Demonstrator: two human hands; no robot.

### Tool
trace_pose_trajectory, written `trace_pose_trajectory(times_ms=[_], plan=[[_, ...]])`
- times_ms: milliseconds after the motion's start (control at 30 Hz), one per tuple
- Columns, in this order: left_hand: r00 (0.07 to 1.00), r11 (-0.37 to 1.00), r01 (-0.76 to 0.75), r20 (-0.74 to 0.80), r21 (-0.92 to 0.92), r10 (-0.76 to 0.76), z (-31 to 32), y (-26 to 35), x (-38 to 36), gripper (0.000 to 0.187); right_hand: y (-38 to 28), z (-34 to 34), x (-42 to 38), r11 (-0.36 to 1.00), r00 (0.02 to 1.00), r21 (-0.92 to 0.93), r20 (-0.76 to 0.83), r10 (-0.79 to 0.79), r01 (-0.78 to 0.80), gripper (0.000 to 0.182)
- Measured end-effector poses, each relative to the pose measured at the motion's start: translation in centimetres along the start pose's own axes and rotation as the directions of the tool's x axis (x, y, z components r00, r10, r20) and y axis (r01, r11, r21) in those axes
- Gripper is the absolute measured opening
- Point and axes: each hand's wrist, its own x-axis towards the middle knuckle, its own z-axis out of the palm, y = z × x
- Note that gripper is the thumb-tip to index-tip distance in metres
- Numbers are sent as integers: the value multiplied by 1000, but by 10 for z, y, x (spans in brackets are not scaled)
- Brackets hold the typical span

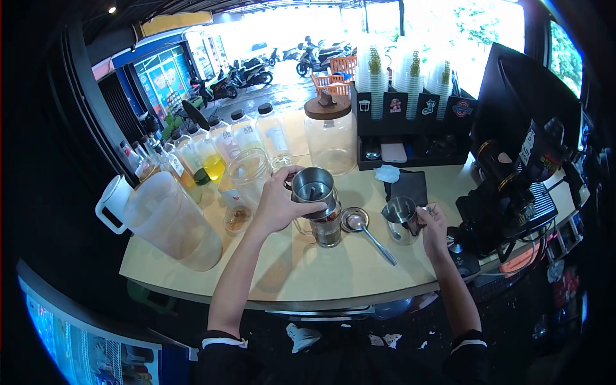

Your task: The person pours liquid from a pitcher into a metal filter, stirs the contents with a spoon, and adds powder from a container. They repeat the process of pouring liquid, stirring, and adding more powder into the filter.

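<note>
My left hand (pixel 282 202) is wrapped round a metal cup (pixel 314 185), which it holds over a glass vessel (pixel 326 230) with reddish-brown contents. The metal cup looks open at the top. To the right, my right hand (pixel 432 221) pinches the side of a clear glass cup (pixel 402 230) with a dark round rim. Whether its fingers grip a handle is too small to tell. A metal ladle (pixel 372 240) lies on the table between the two vessels, its bowl beside the glass vessel and its handle pointing toward me.
On the wooden counter (pixel 282 282), a large pitcher (pixel 173 218) stands left. Bottles (pixel 247 131), an empty glass jar (pixel 249 173) and a wooden-lidded jar (pixel 330 138) stand behind. A black rack (pixel 414 141) holds plastic cups; a black machine (pixel 507 167) is right.
</note>
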Motion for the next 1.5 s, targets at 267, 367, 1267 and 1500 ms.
trace_pose_trajectory(times_ms=[267,367,1267,1500], plan=[[998,996,-9,66,-85,14,1,-2,1,82,9,-1,-5,999,999,51,-42,-12,14,19],[995,994,8,103,-107,3,1,0,2,82,5,7,-11,999,998,17,-60,-33,35,18],[951,955,-280,-111,95,290,-12,6,-31,92,-70,83,-3,615,865,-624,228,-447,483,37],[725,961,-265,-673,-79,144,-21,-106,-53,96,-111,212,14,568,571,-350,775,-272,745,18]])
